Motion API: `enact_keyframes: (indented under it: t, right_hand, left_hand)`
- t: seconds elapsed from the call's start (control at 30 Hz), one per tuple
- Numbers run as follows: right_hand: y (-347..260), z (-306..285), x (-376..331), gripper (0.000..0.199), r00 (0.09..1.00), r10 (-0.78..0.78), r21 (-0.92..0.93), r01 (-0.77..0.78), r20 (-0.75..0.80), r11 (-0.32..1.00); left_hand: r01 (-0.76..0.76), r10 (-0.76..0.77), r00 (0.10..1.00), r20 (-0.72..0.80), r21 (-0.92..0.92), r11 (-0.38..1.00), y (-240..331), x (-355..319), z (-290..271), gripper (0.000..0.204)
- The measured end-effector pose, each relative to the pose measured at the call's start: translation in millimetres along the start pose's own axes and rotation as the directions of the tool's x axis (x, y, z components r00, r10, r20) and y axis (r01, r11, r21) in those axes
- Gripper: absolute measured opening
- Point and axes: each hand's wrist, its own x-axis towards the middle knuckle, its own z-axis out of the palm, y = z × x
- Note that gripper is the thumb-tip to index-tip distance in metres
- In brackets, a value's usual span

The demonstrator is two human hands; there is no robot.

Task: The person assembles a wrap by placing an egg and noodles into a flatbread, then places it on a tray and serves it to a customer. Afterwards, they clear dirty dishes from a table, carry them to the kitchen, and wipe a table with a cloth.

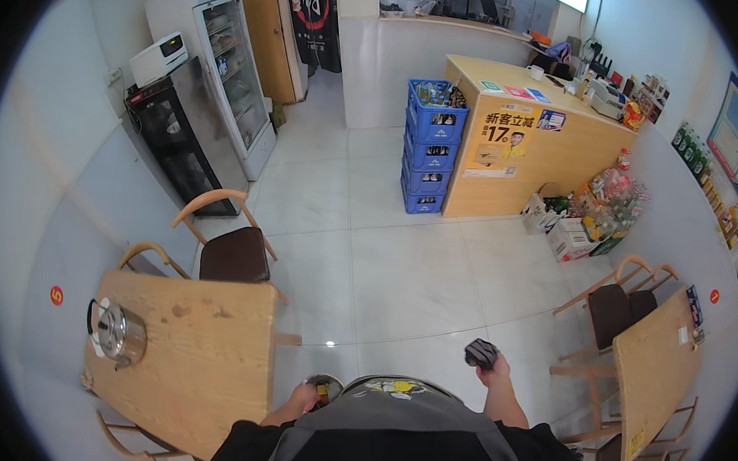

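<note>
My right hand (495, 373) reaches out ahead of my body, its fingers closed around a dark, light-striped bundle that looks like a folded cloth (481, 353). Low at my left side, my left hand (300, 397) grips the rim of a round metal bowl (332, 382). Something yellowish-brown shows inside the bowl, too small to name. My grey apron (400, 418) hides part of the bowl. Close by on the left, a wooden table (202, 330) carries a steel kettle (123, 334) with a dark handle.
Chairs (234, 254) stand by the left table. Another wooden table (652, 375) with chairs is along the right wall. Ahead are stacked blue crates (429, 154), a wooden counter (551, 149) and boxes of bottles (573, 236). Fridges (227, 61) line the far left.
</note>
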Motion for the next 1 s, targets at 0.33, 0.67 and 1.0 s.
enact_keyframes:
  t: [0.33, 0.67, 1.0]
  right_hand:
    - [-62.2, 217.2, 197.0, 0.036, 0.996, 0.082, 0.207, -0.088, 0.039, 0.974]
    - [-311.4, 682.2, 326.6, 0.039, 0.769, -0.491, 0.321, 0.383, 0.408, 0.866]
    - [-263.1, 830.5, 463.1, 0.017, 0.89, -0.378, 0.254, 0.316, 0.256, 0.914]
  left_hand:
    - [0.172, -0.438, 0.895, 0.082, -0.97, 0.171, -66.3, 290.0, -277.0, 0.016]
    - [0.523, -0.41, 0.852, 0.327, -0.567, 0.636, -220.3, 273.1, -259.5, 0.015]
    - [0.494, -0.377, 0.869, 0.321, -0.528, 0.691, -402.7, 473.6, -374.7, 0.017]
